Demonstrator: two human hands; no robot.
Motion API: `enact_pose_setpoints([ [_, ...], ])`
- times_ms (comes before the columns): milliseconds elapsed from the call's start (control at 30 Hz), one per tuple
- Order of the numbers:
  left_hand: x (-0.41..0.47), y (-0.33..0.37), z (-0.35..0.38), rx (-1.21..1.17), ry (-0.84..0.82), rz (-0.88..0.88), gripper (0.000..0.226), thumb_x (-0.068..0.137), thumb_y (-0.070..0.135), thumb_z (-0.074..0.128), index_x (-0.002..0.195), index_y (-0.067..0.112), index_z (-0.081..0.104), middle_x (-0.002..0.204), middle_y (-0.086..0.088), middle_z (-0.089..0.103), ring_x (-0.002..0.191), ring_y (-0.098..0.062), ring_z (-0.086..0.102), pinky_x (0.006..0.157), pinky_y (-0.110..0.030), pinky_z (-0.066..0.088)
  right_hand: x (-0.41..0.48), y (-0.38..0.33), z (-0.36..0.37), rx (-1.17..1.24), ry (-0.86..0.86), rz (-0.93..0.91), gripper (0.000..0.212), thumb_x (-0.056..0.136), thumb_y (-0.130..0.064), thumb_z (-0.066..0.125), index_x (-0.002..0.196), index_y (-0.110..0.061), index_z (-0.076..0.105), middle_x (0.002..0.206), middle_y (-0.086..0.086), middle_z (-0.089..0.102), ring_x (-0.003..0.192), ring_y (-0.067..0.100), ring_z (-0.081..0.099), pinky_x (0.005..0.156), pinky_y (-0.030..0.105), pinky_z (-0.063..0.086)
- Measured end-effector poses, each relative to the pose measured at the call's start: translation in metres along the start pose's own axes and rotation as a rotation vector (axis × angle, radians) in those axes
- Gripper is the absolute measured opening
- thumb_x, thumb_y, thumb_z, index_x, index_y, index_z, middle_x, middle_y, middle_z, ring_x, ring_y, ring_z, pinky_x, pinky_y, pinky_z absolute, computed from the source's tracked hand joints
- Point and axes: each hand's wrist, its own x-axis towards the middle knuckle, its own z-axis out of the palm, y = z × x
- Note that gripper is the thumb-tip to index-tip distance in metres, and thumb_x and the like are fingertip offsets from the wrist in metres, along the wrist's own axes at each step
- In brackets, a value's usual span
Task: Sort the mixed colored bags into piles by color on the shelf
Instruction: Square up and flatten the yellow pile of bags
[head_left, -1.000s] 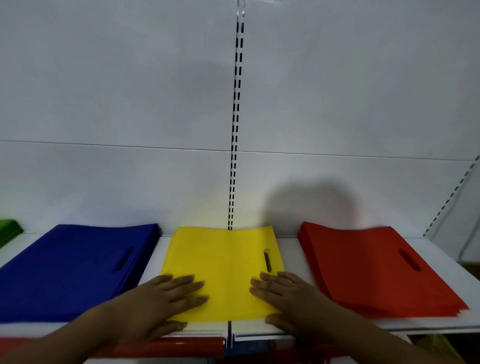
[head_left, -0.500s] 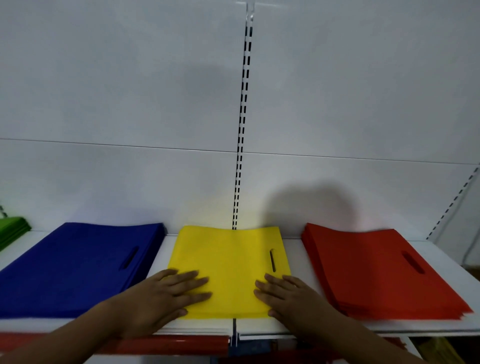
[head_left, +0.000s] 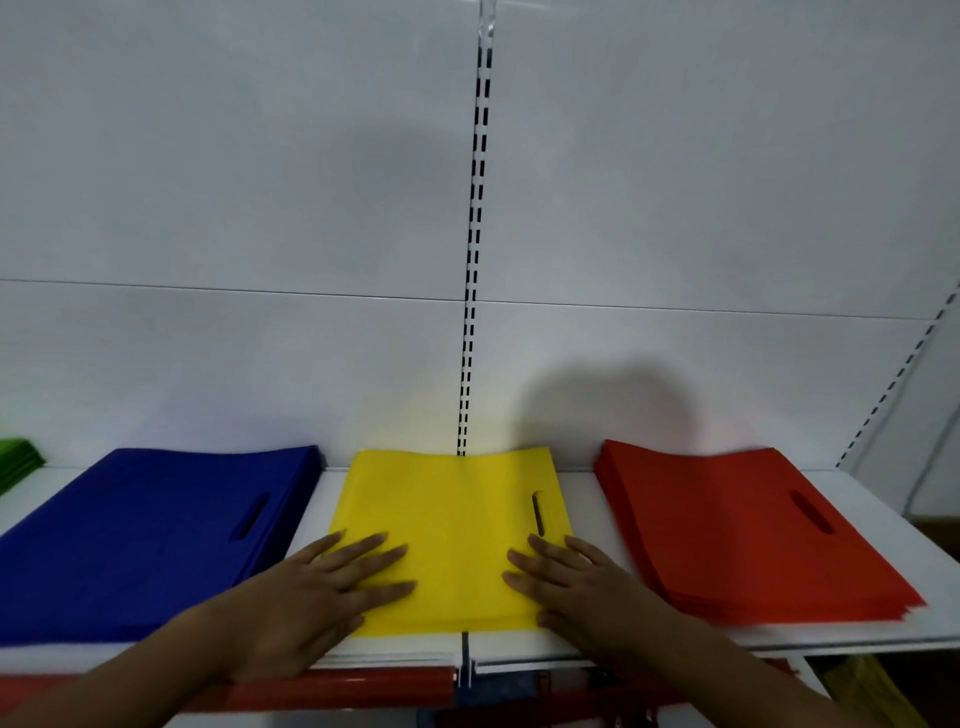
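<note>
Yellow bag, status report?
Flat on yellow bag: left hand, right hand. Apart at its sides: blue pile, red pile. Nothing in the way.

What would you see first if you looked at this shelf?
Three bright piles of bags on the white shelf jump out: a blue pile on the left, a yellow pile in the middle and a red pile on the right. Next come the two hands, the left hand and the right hand, lying flat on the yellow pile's near part. Green bags peek in at the far left.
</note>
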Motion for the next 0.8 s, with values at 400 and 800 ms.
enact_pose_setpoints([
  [400,-0.005,-0.016,0.007,0.2,0.018,-0.007,0.062,0.105,0.06,0.026,0.159,0.039,0.005,0.168,0.008,0.002,0.151,-0.027,0.021,0.121,-0.041,0.018,0.0,0.008,-0.001,-0.02,-0.028,-0.082,0.079,0.093,-0.062,0.047,0.159,-0.035,0.014,0.166,-0.009,0.018,0.151,0.017,0.02,0.115,0.042,0.033],
  [800,0.018,-0.003,0.005,-0.706,0.431,-0.457,0.061,0.095,0.065,0.039,0.151,0.055,0.016,0.165,0.022,0.0,0.152,-0.001,0.005,0.12,-0.027,0.015,0.014,0.005,-0.009,1.131,0.398,0.54,0.06,0.095,-0.068,0.042,0.149,-0.043,0.031,0.161,-0.019,0.026,0.145,-0.006,0.024,0.122,0.031,0.022],
])
